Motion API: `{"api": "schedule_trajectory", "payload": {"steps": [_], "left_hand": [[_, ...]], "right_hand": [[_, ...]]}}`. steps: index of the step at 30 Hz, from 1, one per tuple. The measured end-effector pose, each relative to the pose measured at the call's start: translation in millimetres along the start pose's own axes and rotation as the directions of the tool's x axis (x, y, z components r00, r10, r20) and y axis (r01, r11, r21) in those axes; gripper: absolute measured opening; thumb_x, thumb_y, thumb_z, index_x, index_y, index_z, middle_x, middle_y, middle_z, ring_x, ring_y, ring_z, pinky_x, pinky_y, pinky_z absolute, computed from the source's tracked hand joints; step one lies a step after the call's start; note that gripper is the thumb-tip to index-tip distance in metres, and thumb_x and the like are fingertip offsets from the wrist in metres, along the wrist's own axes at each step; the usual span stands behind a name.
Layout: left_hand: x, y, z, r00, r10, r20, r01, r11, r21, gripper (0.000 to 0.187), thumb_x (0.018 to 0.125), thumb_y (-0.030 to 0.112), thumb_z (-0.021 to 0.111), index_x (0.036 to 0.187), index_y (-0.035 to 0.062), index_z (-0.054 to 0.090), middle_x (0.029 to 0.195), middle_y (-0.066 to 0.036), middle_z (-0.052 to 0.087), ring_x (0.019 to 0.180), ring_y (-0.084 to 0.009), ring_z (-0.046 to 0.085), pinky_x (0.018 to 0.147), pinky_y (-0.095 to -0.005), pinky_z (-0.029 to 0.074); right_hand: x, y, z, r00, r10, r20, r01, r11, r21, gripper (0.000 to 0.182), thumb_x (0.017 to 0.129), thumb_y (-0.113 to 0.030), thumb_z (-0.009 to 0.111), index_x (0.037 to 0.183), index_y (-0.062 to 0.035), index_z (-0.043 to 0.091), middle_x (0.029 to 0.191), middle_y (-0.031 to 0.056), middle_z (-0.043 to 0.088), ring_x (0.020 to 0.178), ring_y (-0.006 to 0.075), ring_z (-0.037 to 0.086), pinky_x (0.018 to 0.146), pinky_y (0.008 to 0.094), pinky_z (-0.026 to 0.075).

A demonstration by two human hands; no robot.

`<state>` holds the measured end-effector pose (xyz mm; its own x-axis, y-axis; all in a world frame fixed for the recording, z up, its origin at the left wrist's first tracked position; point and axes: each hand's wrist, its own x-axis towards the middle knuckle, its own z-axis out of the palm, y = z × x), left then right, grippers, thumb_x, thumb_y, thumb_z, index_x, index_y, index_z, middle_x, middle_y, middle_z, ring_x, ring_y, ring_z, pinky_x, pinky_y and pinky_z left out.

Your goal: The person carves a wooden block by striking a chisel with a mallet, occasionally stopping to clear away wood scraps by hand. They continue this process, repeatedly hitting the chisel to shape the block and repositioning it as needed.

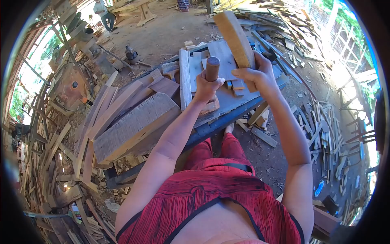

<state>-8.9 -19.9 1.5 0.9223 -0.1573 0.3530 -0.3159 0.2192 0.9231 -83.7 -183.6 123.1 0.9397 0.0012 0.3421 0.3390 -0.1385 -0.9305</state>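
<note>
My left hand (206,88) is closed around an upright round wooden handle (212,67), whose flat dark top sticks out above the fist. Whatever lies below the handle is hidden by the hand. A long, thick wooden block (235,38) is raised in my right hand (262,77), which grips its lower end; the block tilts up and to the left, apart from the handle. Beneath both hands is a workbench (231,112) bearing flat boards (221,53) and a narrow upright plank (185,77). A small wood piece (209,107) shows just under my left hand.
Left of the bench lie a large thick timber (134,126) and long planks (109,112). Scrap wood (280,24) is heaped at the back right, with more offcuts (319,130) on the right floor. Another person (104,15) is far back left. A plastic bottle (319,188) lies right.
</note>
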Motion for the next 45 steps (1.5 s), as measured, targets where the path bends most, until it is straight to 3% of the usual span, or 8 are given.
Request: {"api": "schedule_trajectory", "payload": {"steps": [3, 5, 11, 21, 26, 31, 41, 45], "left_hand": [[2.1, -0.9, 1.0, 1.0, 0.007, 0.004, -0.007, 1.0, 0.015, 0.019, 0.067, 0.005, 0.072, 0.077, 0.0042, 0.056, 0.067, 0.002, 0.056, 0.058, -0.0063, 0.05, 0.054, -0.0237, 0.043], [2.8, 0.5, 1.6, 0.998, 0.059, 0.008, -0.059, 0.998, -0.039, 0.019, 0.067, 0.005, 0.072, 0.077, 0.0045, 0.056, 0.067, 0.001, 0.057, 0.057, -0.0061, 0.051, 0.053, -0.0237, 0.044], [-1.5, -1.8, -7.2, 0.998, -0.006, -0.058, 0.005, 1.0, -0.02, 0.018, 0.069, 0.003, 0.072, 0.076, 0.0053, 0.056, 0.066, 0.001, 0.058, 0.056, -0.0056, 0.052, 0.052, -0.0226, 0.043], [-4.3, -3.6, -8.3, 0.912, 0.13, -0.389, -0.168, 0.984, -0.064, 0.022, 0.078, 0.008, 0.073, 0.07, 0.0083, 0.053, 0.06, 0.001, 0.056, 0.048, -0.0042, 0.051, 0.044, -0.0201, 0.042], [-1.8, -10.6, -11.7, 0.907, 0.124, -0.403, -0.145, 0.989, -0.023, 0.021, 0.082, 0.009, 0.07, 0.082, 0.0069, 0.05, 0.063, 0.0, 0.054, 0.046, -0.0066, 0.051, 0.043, -0.0206, 0.041], [-8.7, -23.5, -12.3, 0.877, 0.41, -0.249, -0.368, 0.908, 0.198, 0.021, 0.087, 0.013, 0.064, 0.094, 0.0056, 0.046, 0.071, -0.001, 0.054, 0.055, -0.0063, 0.052, 0.05, -0.0207, 0.043], [-3.6, -17.6, -14.9, 0.898, 0.413, -0.15, -0.371, 0.896, 0.245, 0.019, 0.088, 0.013, 0.063, 0.095, 0.0054, 0.048, 0.071, 0.0, 0.055, 0.06, -0.0059, 0.053, 0.056, -0.0208, 0.044], [2.9, -8.4, -5.4, 0.936, 0.287, -0.204, -0.275, 0.958, 0.088, 0.018, 0.087, 0.013, 0.065, 0.092, 0.0052, 0.049, 0.065, 0.0, 0.056, 0.055, -0.0058, 0.054, 0.053, -0.0205, 0.044]], "right_hand": [[-11.6, 9.6, 9.8, 0.982, 0.167, 0.085, -0.162, 0.984, -0.067, 0.052, 0.062, -0.013, 0.077, 0.108, 0.0038, 0.058, 0.088, 0.0048, 0.061, 0.076, 0.0115, 0.058, 0.069, 0.0251, 0.046], [-7.9, 39.1, 7.4, 0.989, 0.104, 0.11, -0.091, 0.989, -0.114, 0.052, 0.062, -0.011, 0.078, 0.108, 0.0038, 0.058, 0.09, 0.0056, 0.062, 0.078, 0.0116, 0.059, 0.069, 0.0253, 0.047], [0.1, 83.1, 15.9, 0.966, 0.246, -0.086, -0.235, 0.964, 0.121, 0.046, 0.063, -0.019, 0.081, 0.096, 0.0023, 0.058, 0.086, 0.0082, 0.064, 0.074, 0.0145, 0.061, 0.066, 0.028, 0.049], [-26.1, 210.4, 60.7, 0.877, 0.437, -0.199, -0.475, 0.728, -0.495, 0.069, 0.05, -0.051, 0.079, 0.091, 0.0014, 0.061, 0.092, 0.0202, 0.066, 0.09, 0.0313, 0.065, 0.079, 0.0373, 0.048], [-23.3, 203.8, 55.5, 0.848, 0.508, -0.152, -0.519, 0.737, -0.433, 0.071, 0.05, -0.051, 0.08, 0.094, 0.0017, 0.061, 0.093, 0.0197, 0.066, 0.091, 0.031, 0.065, 0.081, 0.037, 0.048], [-22.3, 206.9, 55.4, 0.838, 0.52, -0.163, -0.534, 0.724, -0.438, 0.073, 0.049, -0.052, 0.08, 0.094, 0.0024, 0.061, 0.093, 0.0198, 0.066, 0.091, 0.0309, 0.065, 0.082, 0.0371, 0.048], [-21.7, 209.9, 55.4, 0.849, 0.496, -0.184, -0.519, 0.716, -0.466, 0.074, 0.049, -0.051, 0.082, 0.096, 0.0016, 0.062, 0.089, 0.0173, 0.066, 0.085, 0.0281, 0.065, 0.078, 0.0353, 0.048], [-21.0, 211.0, 54.6, 0.842, 0.51, -0.177, -0.528, 0.713, -0.461, 0.073, 0.049, -0.052, 0.081, 0.095, 0.0014, 0.062, 0.088, 0.0171, 0.066, 0.086, 0.0286, 0.065, 0.078, 0.0357, 0.048]]}}
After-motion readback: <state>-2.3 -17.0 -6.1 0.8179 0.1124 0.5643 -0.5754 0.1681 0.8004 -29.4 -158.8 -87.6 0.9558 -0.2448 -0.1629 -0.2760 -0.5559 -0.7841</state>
